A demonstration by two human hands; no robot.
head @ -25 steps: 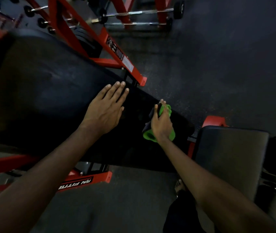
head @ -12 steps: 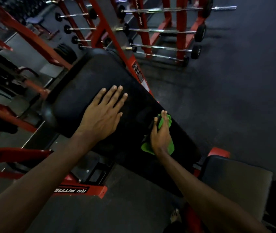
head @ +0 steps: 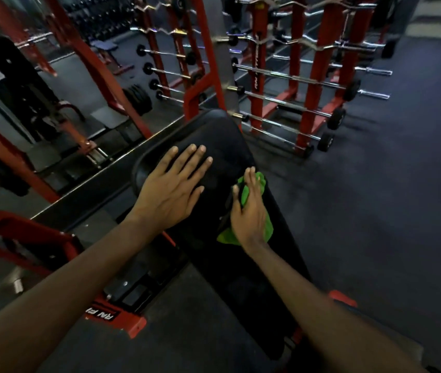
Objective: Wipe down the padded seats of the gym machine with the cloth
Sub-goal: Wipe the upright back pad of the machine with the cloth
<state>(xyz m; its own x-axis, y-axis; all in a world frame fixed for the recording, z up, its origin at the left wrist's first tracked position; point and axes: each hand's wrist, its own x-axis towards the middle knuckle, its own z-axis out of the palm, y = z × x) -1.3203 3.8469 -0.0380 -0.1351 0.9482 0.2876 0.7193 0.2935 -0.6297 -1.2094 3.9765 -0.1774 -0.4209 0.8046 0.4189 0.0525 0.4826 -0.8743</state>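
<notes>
A long black padded backrest [head: 224, 141] of the red-framed gym machine slopes away from me in the middle of the view. My left hand [head: 171, 189] lies flat on its upper part, fingers spread, holding nothing. My right hand [head: 249, 214] presses a crumpled green cloth [head: 251, 184] against the pad's right side, fingers laid over the cloth. The cloth shows above and below the hand. The lower end of the pad runs down between my forearms toward the bottom right.
Red racks [head: 313, 84] holding several chrome barbells stand just beyond the pad. The machine's red base frame [head: 122, 319] lies on the floor at lower left. More red frames and weight plates [head: 137, 99] fill the left. Dark rubber floor [head: 388, 197] spreads to the right.
The view has tilted up, showing more of the racks. My right hand has slid the cloth up along the pad's right side. My left hand stays flat on the pad.
</notes>
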